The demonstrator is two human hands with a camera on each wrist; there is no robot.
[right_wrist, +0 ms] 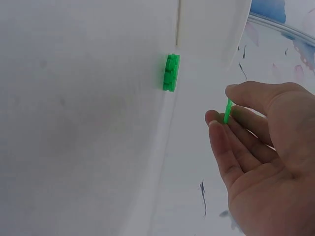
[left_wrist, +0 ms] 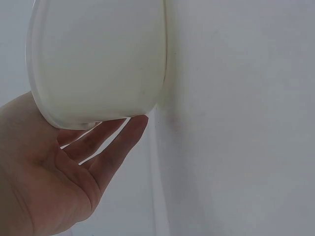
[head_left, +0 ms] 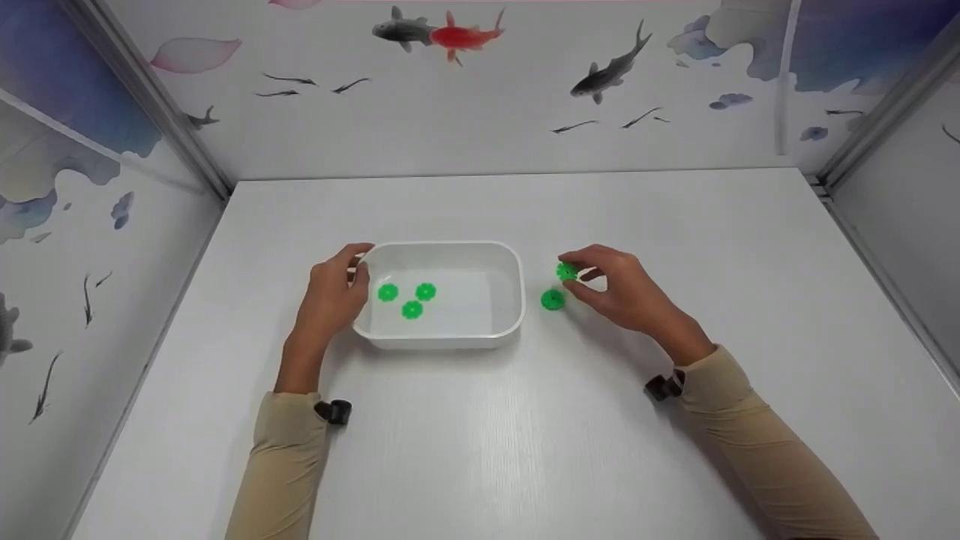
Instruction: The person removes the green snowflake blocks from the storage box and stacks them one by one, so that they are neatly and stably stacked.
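Okay, green disc (head_left: 567, 271) with scalloped edge: up off the table, right of the container, pinched between thumb and fingertips of the right hand (head_left: 626, 291). Shows edge-on in right wrist view; that hand's remaining fingers are bent, close to it. Green stack (head_left: 553, 300) sits on the table just beside, near the container's right end but apart from it; looks several layers thick, can't tell the count. White container (head_left: 439, 343), rounded rectangle, upright on the table, three green discs (head_left: 412, 310) lying flat and close together in its left half. Left hand (head_left: 328, 296) grips the container's left end: thumb at the rim, fingers against the outer wall, slightly spread with gaps in left wrist view, thumb hidden there. Tan sleeves (head_left: 289, 457) on both arms, small black device (head_left: 334, 412) at each wrist. White table (head_left: 487, 442), then back wall (head_left: 480, 120) printed with fish, one red, the others dark grey
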